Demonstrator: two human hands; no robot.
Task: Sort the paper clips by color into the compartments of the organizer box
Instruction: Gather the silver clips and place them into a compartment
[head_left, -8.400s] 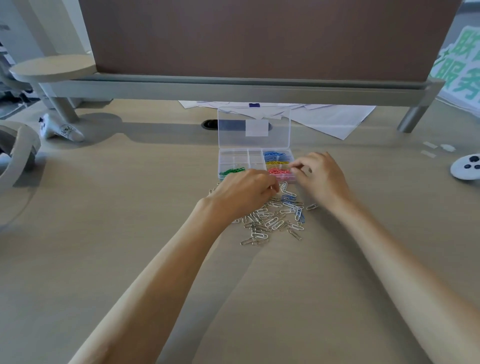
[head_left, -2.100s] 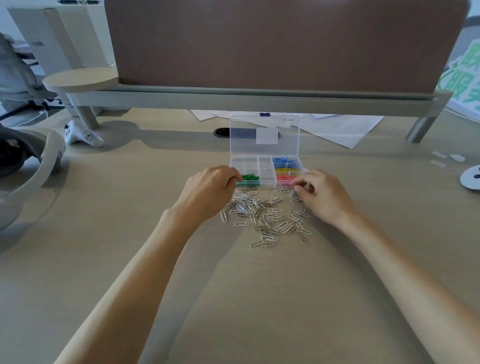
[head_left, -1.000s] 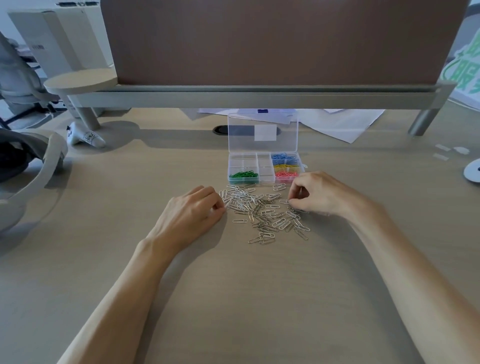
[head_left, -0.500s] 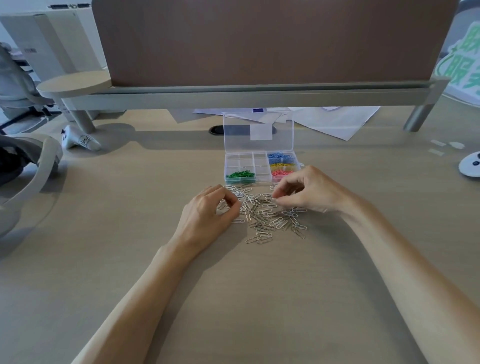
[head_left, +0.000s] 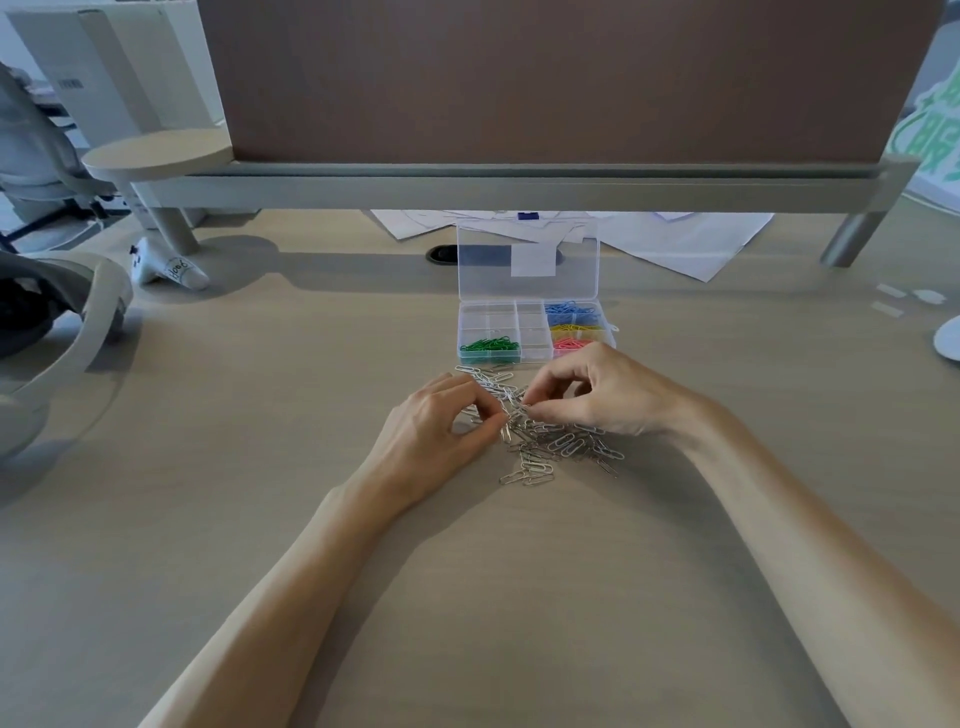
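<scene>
Pinching silver clips (head_left: 561, 444) on the beige desk (head_left: 260, 467), left hand (head_left: 431, 436) and right hand (head_left: 608, 395) face a brown partition (head_left: 545, 78).

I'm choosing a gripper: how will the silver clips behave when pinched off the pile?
Probably light and stiff: the clips are thin wire. They lie crossed, so several may lift together. Flat on the desk, they likely slide, not roll.
</scene>
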